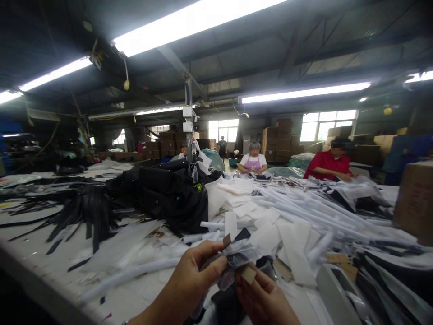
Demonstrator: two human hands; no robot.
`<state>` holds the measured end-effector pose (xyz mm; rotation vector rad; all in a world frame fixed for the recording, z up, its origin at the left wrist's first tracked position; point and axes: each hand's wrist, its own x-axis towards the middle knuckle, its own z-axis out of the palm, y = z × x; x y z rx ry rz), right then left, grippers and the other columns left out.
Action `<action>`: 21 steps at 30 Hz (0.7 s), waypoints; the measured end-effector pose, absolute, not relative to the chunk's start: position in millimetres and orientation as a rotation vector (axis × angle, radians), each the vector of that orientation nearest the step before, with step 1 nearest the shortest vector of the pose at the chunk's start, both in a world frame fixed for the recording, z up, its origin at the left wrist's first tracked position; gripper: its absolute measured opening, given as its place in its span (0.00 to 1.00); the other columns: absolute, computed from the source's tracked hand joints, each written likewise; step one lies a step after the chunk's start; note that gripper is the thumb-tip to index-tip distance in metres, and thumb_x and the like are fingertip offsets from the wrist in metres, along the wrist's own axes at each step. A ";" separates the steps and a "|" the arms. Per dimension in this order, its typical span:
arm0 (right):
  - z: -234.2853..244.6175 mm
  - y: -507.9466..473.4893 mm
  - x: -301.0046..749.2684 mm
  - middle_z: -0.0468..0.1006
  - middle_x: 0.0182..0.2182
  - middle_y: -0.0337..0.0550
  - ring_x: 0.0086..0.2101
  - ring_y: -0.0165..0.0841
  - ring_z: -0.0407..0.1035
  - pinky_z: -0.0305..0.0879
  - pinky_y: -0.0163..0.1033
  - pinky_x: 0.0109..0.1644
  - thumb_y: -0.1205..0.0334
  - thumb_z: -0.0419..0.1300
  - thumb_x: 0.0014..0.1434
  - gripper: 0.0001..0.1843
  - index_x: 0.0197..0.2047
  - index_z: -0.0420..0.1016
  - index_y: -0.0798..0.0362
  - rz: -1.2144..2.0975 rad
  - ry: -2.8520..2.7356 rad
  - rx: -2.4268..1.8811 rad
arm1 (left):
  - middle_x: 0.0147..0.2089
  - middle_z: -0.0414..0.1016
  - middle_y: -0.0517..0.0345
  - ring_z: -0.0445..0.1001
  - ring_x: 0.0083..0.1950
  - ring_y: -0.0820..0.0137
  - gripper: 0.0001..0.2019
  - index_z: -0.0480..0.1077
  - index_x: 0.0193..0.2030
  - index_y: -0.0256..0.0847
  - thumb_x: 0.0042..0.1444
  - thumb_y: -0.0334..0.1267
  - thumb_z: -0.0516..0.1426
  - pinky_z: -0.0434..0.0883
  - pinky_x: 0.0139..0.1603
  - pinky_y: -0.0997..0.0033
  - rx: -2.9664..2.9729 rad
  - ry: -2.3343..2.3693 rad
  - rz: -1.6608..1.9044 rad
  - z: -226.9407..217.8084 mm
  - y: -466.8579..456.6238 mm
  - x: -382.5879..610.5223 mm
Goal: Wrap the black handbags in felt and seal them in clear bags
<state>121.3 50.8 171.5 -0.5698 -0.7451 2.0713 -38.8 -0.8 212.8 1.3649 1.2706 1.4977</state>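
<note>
Your left fingers (217,267) grip the clear packet (241,253), lower centre; your right fingers (261,276) pinch a tan tab (249,274) at its lower right. Both hands touch close; its long axis is unclear.

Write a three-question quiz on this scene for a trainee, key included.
1. Fill in: The left hand and the right hand are holding something clear made of ____.

2. True or false: In the picture, the black fabric pile lies to the left of the long white strips.

3. Multiple choice: What colour is the top worn by the co-worker farthest to the right?
A) Green
B) Red
C) Yellow

Key:
1. plastic
2. True
3. B
</note>
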 end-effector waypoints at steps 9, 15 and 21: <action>175.6 40.3 102.4 0.76 0.21 0.39 0.23 0.28 0.68 0.66 0.33 0.28 0.39 0.77 0.39 0.26 0.26 0.80 0.54 1.690 -0.922 -0.639 | 0.45 0.79 0.53 0.77 0.47 0.64 0.13 0.80 0.51 0.45 0.63 0.38 0.59 0.73 0.50 0.70 1.754 1.431 1.517 224.8 -12.4 -27.2; 179.7 38.2 104.1 0.73 0.16 0.41 0.22 0.31 0.65 0.63 0.36 0.29 0.32 0.71 0.42 0.31 0.24 0.79 0.56 1.451 -1.160 -0.894 | 0.49 0.79 0.52 0.77 0.50 0.64 0.15 0.78 0.55 0.48 0.63 0.34 0.58 0.73 0.54 0.69 1.916 1.481 1.522 222.3 -11.9 -22.2; 174.8 41.0 99.4 0.74 0.20 0.39 0.23 0.30 0.65 0.61 0.35 0.29 0.40 0.75 0.42 0.27 0.33 0.81 0.56 1.664 -0.958 -0.731 | 0.49 0.80 0.51 0.78 0.49 0.63 0.14 0.79 0.53 0.45 0.62 0.34 0.59 0.74 0.52 0.68 1.943 1.463 1.562 224.1 -13.8 -19.3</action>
